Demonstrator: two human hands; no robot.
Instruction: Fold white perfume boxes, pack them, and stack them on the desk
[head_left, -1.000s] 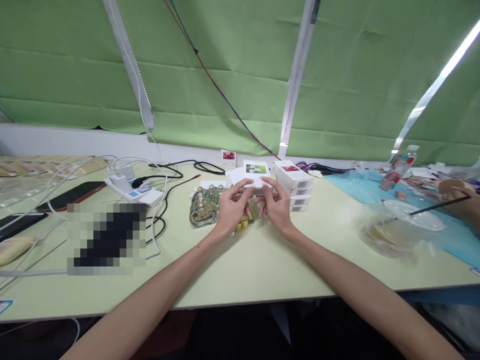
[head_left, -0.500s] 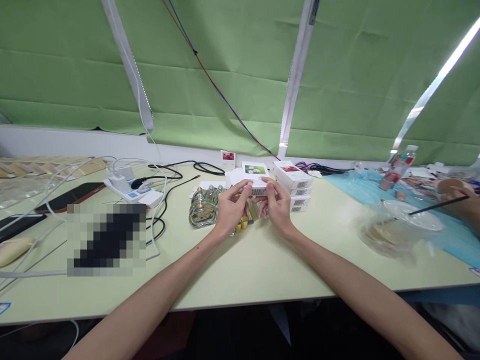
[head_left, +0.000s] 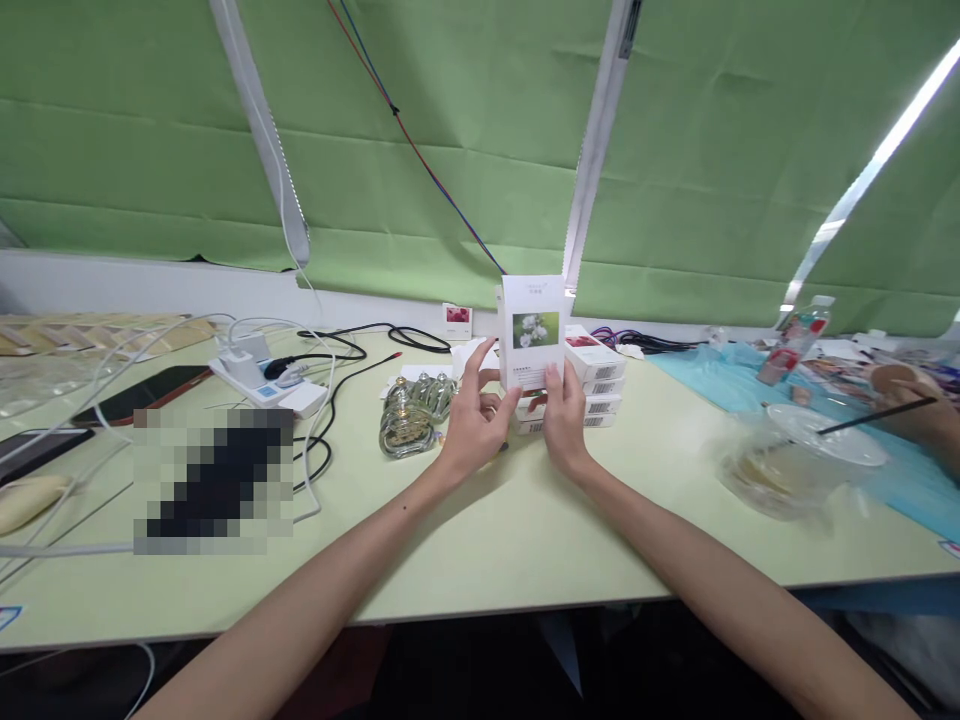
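A white carton printed with white flowers on green stands upright above the table. My right hand grips its lower right part, thumb on the front. At its lower left, my left hand has thumb and index finger spread apart; the thumb tip is by the bottom corner, and I cannot tell whether it touches. Several clear glass bottles stand left of my left hand. Stacked white boxes with barcodes are behind and right of my right hand, partly hidden by it.
A power strip with cables and phones lie left. On the right are a lidded plastic cup with a black straw, a bottle, blue sheeting and another person's hand. A small flower-picture box stands at the back.
The carton, earlier low with its barcode end towards me, is now raised and upright with its front facing me. My left hand's fingers have spread at its side; my right hand keeps its hold.
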